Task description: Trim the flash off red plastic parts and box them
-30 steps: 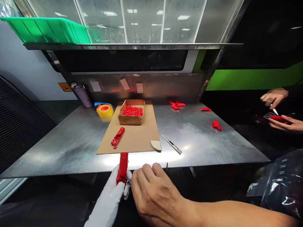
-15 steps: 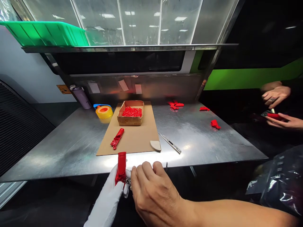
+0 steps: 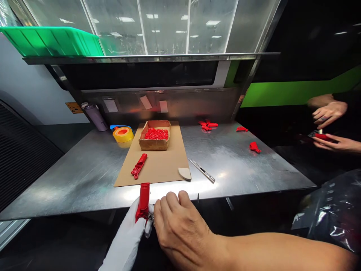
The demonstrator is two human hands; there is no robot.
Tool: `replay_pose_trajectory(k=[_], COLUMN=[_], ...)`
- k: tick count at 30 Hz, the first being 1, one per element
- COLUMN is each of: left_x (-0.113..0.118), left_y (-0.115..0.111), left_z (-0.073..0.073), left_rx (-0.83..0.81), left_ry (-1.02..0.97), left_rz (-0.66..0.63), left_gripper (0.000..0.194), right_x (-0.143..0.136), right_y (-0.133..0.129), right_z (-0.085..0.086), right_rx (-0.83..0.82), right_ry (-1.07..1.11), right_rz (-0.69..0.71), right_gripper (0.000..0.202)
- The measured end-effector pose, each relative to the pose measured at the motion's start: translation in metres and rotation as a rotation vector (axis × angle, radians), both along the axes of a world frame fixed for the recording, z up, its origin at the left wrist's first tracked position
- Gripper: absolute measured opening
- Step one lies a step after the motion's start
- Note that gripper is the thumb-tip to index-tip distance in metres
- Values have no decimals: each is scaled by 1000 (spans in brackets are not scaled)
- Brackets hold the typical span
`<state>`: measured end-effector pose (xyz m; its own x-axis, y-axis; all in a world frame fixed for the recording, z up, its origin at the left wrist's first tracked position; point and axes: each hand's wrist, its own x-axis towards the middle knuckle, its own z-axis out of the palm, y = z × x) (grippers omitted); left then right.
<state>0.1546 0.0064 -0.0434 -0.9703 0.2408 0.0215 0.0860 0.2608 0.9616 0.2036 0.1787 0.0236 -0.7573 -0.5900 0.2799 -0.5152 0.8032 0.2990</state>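
Note:
In a white glove, my left hand [image 3: 139, 222] grips an upright red plastic part [image 3: 144, 197] just off the table's front edge. My bare right hand [image 3: 180, 222] is closed beside it, its fingers curled round something metallic, mostly hidden, that meets the lower end of the red part. Another red part [image 3: 139, 166] lies on the cardboard sheet [image 3: 162, 165]. Behind it on the sheet stands an open cardboard box [image 3: 154, 145] of small red pieces [image 3: 156, 134]. A pale rounded piece [image 3: 184, 173] rests at the sheet's front right corner.
On the metal table [image 3: 84, 180] are yellow tape [image 3: 123, 134], a purple bottle [image 3: 96, 117], a metal knife-like tool [image 3: 202, 170] and several red parts [image 3: 208, 125]. A green tray [image 3: 53, 41] sits on the shelf above. At the right, another person's hands [image 3: 329, 113] hold a red part.
The whole view has shifted slightly. Both my hands keep nearly the same pose around the red part, and the other person's hands have moved a little.

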Motion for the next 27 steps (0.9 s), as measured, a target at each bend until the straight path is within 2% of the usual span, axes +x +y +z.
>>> replay_pose_trajectory(k=[5,13,20,27], left_x=[-1,-2,-5,-4], left_y=[2,6,6,6], left_z=[0,6,10,12], left_rx=[0,16,50,64], left_ry=[-44,-64,-68,-103], left_rz=[21,22,-1,-21], left_gripper=[35,27,20,29], right_x=[0,-1,-1,1], right_y=[-1,-3,-1,0], right_z=[3,4,2,3], right_rx=[19,14,-2,-36], right_ry=[-11,19,33,30], right_rz=[-33,55,52,9], right_gripper=[9,4,2,6])
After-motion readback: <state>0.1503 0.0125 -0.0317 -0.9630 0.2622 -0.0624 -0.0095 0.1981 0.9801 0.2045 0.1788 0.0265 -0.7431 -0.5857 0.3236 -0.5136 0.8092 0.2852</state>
